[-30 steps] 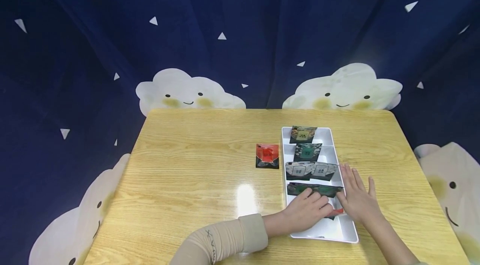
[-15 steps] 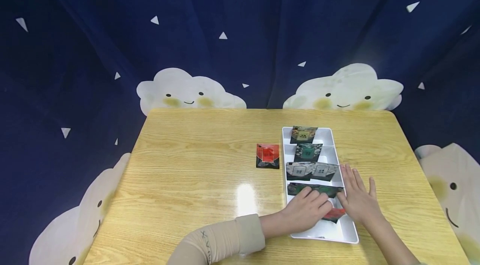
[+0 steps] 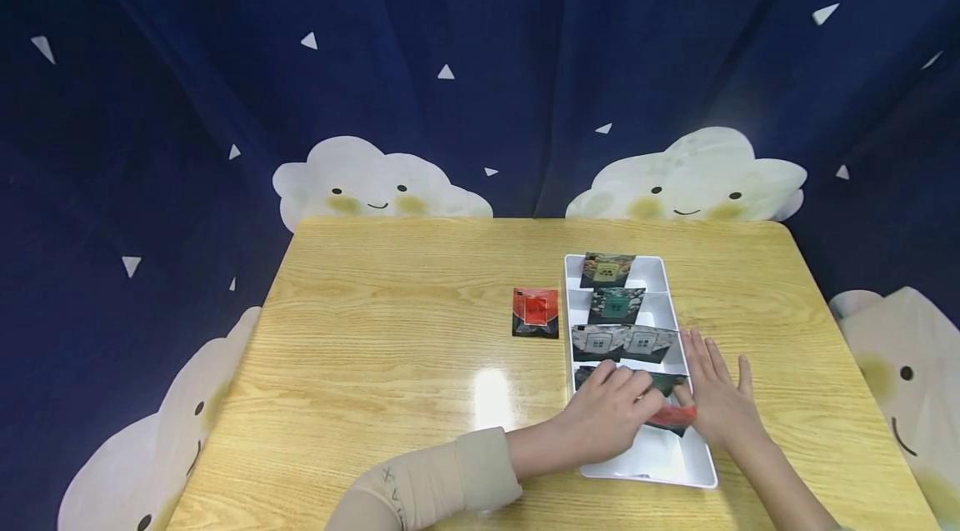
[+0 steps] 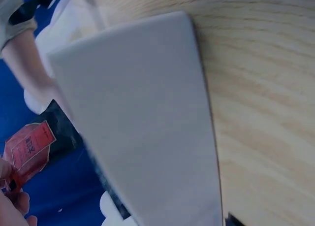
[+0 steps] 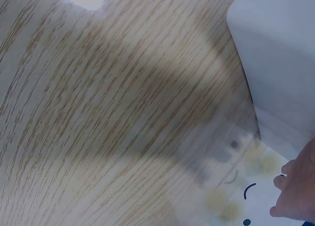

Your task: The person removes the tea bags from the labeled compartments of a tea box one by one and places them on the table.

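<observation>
A white box with dividers stands on the table, several small sachets in its compartments. Over its nearer half, my left hand pinches a red-and-black sachet; the left wrist view shows that sachet by its red corner in the fingers. My right hand rests along the box's right side, fingers straight and spread, thumb at the rim by the sachet's right end. Just behind the left hand, dark green sachets are partly covered by its fingers.
A second red-and-black sachet lies flat on the wooden table, left of the box. Farther back in the box stand grey sachets, a green-labelled sachet and a yellow-labelled sachet. A dark blue curtain hangs behind.
The red-and-black sachet has come up into view beside my left hand, which has shifted slightly up and left. My right hand has stayed in place.
</observation>
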`<move>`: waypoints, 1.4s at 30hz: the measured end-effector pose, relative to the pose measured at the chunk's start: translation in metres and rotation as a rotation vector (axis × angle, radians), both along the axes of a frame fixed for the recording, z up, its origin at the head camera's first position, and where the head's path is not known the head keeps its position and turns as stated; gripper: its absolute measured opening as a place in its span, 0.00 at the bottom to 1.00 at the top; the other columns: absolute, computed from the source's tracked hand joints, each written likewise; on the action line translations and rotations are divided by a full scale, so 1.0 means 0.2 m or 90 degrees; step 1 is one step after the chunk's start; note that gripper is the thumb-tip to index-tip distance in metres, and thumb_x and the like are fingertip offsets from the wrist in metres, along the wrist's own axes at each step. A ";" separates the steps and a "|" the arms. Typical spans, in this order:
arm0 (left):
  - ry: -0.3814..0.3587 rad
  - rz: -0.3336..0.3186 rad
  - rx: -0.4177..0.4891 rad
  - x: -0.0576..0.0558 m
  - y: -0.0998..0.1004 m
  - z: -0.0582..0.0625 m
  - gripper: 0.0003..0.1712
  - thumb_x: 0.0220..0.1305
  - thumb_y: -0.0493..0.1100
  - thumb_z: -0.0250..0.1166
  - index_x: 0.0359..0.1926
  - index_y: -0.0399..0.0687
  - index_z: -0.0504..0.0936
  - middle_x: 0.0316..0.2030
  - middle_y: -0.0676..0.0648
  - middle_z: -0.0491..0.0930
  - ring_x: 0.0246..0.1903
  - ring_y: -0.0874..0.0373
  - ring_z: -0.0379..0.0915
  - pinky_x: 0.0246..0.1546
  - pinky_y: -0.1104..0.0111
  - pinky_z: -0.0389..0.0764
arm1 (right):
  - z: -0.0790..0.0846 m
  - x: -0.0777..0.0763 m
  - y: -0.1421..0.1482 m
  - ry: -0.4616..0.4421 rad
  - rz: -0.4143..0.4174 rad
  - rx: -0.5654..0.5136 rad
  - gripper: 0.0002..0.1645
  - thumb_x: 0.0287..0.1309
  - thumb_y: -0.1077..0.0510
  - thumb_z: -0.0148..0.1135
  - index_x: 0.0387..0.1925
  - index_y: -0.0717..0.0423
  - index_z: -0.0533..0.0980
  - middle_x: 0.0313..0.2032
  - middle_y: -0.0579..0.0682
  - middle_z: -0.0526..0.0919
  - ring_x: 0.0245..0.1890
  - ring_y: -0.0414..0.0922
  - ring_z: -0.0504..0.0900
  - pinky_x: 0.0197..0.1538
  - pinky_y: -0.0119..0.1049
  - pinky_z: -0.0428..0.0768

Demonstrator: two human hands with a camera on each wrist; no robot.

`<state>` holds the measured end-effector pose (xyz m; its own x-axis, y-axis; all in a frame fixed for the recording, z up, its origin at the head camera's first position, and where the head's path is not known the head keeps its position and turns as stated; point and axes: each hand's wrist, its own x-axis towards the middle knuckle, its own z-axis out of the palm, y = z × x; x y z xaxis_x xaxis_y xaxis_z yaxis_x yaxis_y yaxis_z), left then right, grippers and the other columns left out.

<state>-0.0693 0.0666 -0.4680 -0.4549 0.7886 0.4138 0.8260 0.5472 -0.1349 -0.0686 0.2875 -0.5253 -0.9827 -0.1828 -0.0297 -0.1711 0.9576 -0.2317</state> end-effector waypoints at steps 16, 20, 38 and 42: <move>-0.006 0.068 0.086 -0.11 -0.18 0.12 0.09 0.62 0.40 0.44 0.32 0.55 0.71 0.34 0.54 0.66 0.34 0.60 0.61 0.46 0.65 0.62 | 0.00 0.01 0.01 0.023 0.008 -0.011 0.44 0.63 0.52 0.42 0.70 0.54 0.31 0.69 0.61 0.42 0.69 0.57 0.38 0.61 0.60 0.26; -0.031 0.098 0.094 -0.16 -0.24 0.14 0.07 0.63 0.41 0.46 0.33 0.55 0.71 0.34 0.54 0.65 0.34 0.60 0.61 0.46 0.64 0.62 | -0.01 0.00 0.01 0.027 0.009 -0.008 0.43 0.63 0.52 0.41 0.70 0.54 0.31 0.69 0.61 0.41 0.69 0.57 0.36 0.61 0.60 0.25; -0.097 0.195 0.091 -0.38 -0.54 0.04 0.06 0.66 0.45 0.48 0.36 0.52 0.71 0.35 0.51 0.66 0.36 0.56 0.63 0.49 0.59 0.61 | 0.00 0.01 0.00 0.015 0.006 -0.005 0.43 0.64 0.52 0.41 0.70 0.54 0.29 0.69 0.62 0.41 0.69 0.55 0.32 0.60 0.61 0.25; -0.119 0.216 0.083 -0.43 -0.61 0.00 0.07 0.68 0.46 0.46 0.36 0.52 0.69 0.33 0.51 0.63 0.35 0.55 0.61 0.48 0.57 0.60 | 0.00 0.00 0.01 0.013 0.003 -0.005 0.43 0.64 0.52 0.41 0.70 0.54 0.31 0.69 0.61 0.41 0.69 0.57 0.35 0.60 0.61 0.25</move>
<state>-0.1561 -0.0548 -0.4687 -0.7570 0.5276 0.3855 0.5996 0.7953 0.0889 -0.0678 0.2888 -0.5260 -0.9821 -0.1883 -0.0085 -0.1810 0.9547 -0.2361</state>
